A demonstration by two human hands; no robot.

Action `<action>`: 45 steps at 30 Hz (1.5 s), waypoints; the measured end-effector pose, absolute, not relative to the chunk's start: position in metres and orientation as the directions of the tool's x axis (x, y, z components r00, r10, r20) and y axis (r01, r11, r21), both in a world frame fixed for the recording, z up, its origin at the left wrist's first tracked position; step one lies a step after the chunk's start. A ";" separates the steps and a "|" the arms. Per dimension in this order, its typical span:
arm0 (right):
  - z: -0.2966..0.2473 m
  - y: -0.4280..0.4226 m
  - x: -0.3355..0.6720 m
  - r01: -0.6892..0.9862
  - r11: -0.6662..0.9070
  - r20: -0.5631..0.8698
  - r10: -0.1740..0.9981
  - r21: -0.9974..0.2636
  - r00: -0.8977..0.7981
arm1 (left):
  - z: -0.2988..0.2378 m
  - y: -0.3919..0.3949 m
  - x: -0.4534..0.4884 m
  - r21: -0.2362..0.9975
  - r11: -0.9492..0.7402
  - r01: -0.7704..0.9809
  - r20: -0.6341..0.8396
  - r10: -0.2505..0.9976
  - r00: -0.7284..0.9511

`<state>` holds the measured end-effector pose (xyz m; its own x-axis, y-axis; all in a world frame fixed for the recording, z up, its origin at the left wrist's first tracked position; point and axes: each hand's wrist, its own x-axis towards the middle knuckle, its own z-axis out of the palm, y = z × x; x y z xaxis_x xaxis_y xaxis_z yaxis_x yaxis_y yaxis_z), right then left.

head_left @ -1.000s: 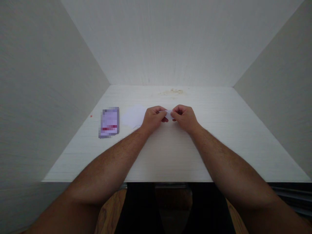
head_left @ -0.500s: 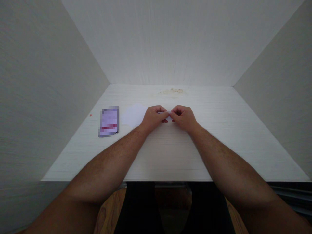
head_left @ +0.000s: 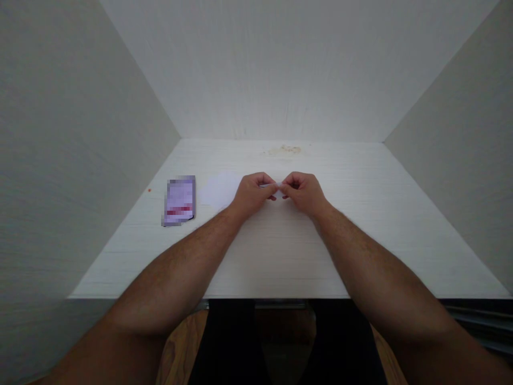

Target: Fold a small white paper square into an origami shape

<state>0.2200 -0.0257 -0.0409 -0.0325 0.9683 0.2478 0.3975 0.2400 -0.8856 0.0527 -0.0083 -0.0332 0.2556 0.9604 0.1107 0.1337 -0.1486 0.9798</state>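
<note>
Between my two hands is a small piece of white paper, mostly covered by the fingers. My left hand pinches its left end between thumb and fingers. My right hand pinches the other end, its fingertips close to those of the left. Left of my left hand, a white sheet of paper lies flat on the table, partly hidden behind the wrist. How the held piece is folded I cannot tell.
A blurred-out purple rectangular item with a red band lies at the table's left. The white table is walled on the left, right and back. Brownish stains mark its far part, and a small orange speck sits near the left wall.
Both hands keep their pinch on the paper in nearly the same place. My right hand's fingers have shifted very slightly.
</note>
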 end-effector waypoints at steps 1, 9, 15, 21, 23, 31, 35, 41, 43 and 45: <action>-0.041 -0.025 0.220 0.394 0.243 0.251 0.967 -0.887 -0.032 | -0.033 -0.009 0.053 0.981 -0.148 0.128 0.112 0.962 0.251; -0.045 -0.021 0.220 0.355 0.170 0.197 0.979 -0.919 0.041 | -0.037 -0.006 0.053 0.983 -0.115 0.141 0.091 0.982 0.163; -0.043 -0.021 0.221 0.259 0.153 0.162 0.987 -0.954 0.015 | -0.040 -0.003 0.052 0.989 -0.112 0.097 0.096 0.984 0.152; -0.045 -0.018 0.223 0.258 0.139 0.152 0.988 -0.956 0.030 | -0.037 -0.005 0.052 0.977 -0.152 0.149 0.128 0.979 0.159; -0.045 -0.018 0.222 0.243 0.124 0.139 0.989 -0.962 0.046 | -0.037 -0.005 0.052 0.969 -0.166 0.183 0.139 0.979 0.150; -0.046 -0.019 0.221 0.182 0.151 0.165 0.984 -0.972 0.064 | -0.036 -0.004 0.052 0.969 -0.159 0.190 0.137 0.983 0.126; -0.044 -0.022 0.219 0.171 0.122 0.140 0.986 -0.978 0.093 | -0.038 -0.003 0.053 0.995 -0.093 0.044 0.085 0.985 0.152; -0.041 -0.025 0.215 0.132 0.129 0.144 0.984 -0.983 0.109 | -0.039 -0.004 0.054 0.998 -0.046 -0.037 0.054 0.966 0.254; -0.040 -0.027 0.215 0.255 0.240 0.276 0.955 -0.937 0.113 | -0.038 -0.005 0.054 0.999 -0.052 -0.007 0.052 0.971 0.234; -0.040 -0.030 0.215 0.379 0.357 0.419 0.903 -0.854 0.092 | -0.038 -0.006 0.055 0.998 -0.064 0.025 0.057 0.972 0.229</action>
<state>0.2147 -0.0298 -0.0399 0.0924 0.9033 0.4190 0.3790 0.3572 -0.8537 0.0547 -0.0056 -0.0377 0.2287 0.9718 0.0570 0.0252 -0.0644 0.9976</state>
